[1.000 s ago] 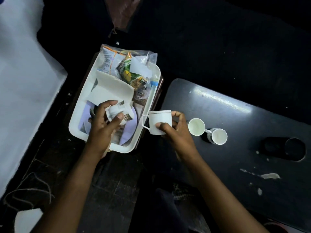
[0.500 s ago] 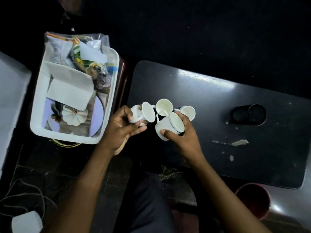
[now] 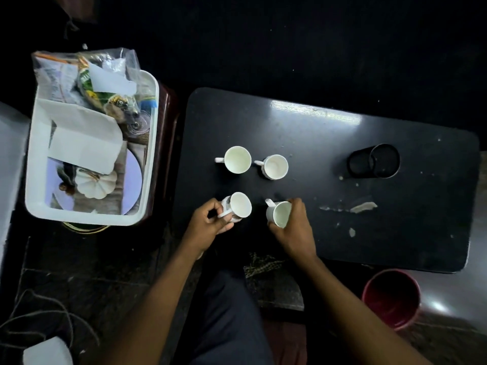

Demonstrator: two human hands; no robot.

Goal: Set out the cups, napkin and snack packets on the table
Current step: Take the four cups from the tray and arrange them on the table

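Note:
Two white cups stand upright on the black table [image 3: 329, 143]: one [image 3: 237, 159] at the left, one [image 3: 275, 167] beside it on the right. Nearer to me, my left hand [image 3: 210, 223] grips a third white cup [image 3: 239, 208] by its handle, tilted. My right hand [image 3: 293, 226] holds a fourth cup [image 3: 278, 214] by its side, also tilted, low over the table. A white tray [image 3: 151, 143] left of the table holds a folded white napkin [image 3: 84, 142] and clear snack packets [image 3: 87, 75] at its far end.
A black mesh holder [image 3: 374, 161] lies on its side at the table's right. White scraps [image 3: 362, 206] mark the tabletop. A red bucket [image 3: 391, 296] stands on the floor at the lower right. Cords [image 3: 39, 309] lie on the floor at the lower left.
Both hands moved from the tray side over the table, each carrying a cup. The two held cups now sit lower, in front of the two standing cups.

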